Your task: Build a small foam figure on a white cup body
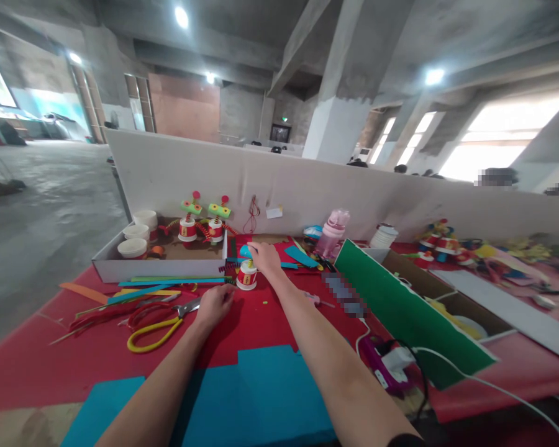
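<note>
An upside-down paper cup (246,277), red and white, stands on the red tabletop with dark coiled strips at its sides and a yellow coil on top. Above it is a small blue paper roll (246,251), pinched by the fingertips of my right hand (266,259). My left hand (215,305) is low at the left of the cup, its fingers curled together; whatever they hold is hidden. Scissors (156,334) with yellow handles lie left of that hand, their blades pointing toward it.
A shallow white box (158,270) at back left holds paper cups and two finished cup figures (187,230). Paper strips (168,282) lie before it. Blue sheets (261,391) cover the front. Rightward stand a pink bottle (334,233), green board (400,310) and purple power strip (389,369).
</note>
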`<state>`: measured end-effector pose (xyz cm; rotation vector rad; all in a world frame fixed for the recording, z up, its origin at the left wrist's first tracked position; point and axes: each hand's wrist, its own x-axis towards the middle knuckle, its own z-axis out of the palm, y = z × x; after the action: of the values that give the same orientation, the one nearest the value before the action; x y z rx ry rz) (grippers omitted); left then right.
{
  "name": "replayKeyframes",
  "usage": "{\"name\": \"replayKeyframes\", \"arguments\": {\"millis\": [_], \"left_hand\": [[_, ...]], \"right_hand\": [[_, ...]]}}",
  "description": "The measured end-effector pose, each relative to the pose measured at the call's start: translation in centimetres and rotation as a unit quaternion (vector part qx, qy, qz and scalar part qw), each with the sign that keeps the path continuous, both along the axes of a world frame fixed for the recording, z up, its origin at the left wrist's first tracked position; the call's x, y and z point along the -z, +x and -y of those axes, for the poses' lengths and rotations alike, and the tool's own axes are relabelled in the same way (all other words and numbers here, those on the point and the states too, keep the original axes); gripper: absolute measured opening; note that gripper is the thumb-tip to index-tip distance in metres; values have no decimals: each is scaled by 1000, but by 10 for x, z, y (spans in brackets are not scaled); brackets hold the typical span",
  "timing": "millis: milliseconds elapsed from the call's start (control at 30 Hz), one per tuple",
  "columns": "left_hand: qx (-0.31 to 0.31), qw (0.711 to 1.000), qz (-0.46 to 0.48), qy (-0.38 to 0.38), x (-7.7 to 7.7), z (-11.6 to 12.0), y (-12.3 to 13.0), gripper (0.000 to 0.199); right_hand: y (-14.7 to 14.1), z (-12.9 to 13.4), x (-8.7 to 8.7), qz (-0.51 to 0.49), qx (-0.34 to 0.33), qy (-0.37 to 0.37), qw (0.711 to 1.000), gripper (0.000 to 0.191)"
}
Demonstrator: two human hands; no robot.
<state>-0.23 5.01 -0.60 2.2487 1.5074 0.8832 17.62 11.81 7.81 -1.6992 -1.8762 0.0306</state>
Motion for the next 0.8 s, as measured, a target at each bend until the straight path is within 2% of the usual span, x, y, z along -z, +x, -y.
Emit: {"name": "replayKeyframes", "arguments": {"millis": [300,500,667,800], "left_hand": [[-4,1000,16,-4,1,-1,0,29],[8,999,28,18,2,0,-2,30],[22,997,46,56,5,-4,-2,32],[20,998,50,35,8,-7,-3,30]], "right_hand": [[13,12,-5,-32,-63,91,993,36],[34,41,11,-191,-38,163,967,40],[40,54,38,-320,18,125,939,39],[31,43,50,-366,-14,65,928,40]]}}
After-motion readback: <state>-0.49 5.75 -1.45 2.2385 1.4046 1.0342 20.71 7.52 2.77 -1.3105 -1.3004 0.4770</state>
